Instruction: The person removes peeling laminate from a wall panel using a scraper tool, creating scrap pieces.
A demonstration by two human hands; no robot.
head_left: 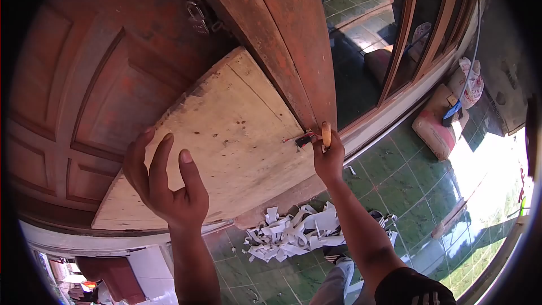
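My left hand (169, 183) is raised in front of a pale wooden board (226, 124), its fingers apart and nothing in it. The board leans against a brown panelled door (130, 90) and the door frame (305, 51). At the board's right edge, my right hand (329, 158) is closed around a tool with an orange-brown handle (326, 134). Just left of that hand is a small black object (304, 140) with a thin red piece beside it; how it joins the tool is unclear.
White curled strips (293, 234) lie on the green tiled floor (389, 164) below the board. A padlock (196, 11) hangs on the door. Sacks (440, 124) and a blue brush (453, 109) stand at the right, past the windows (361, 73).
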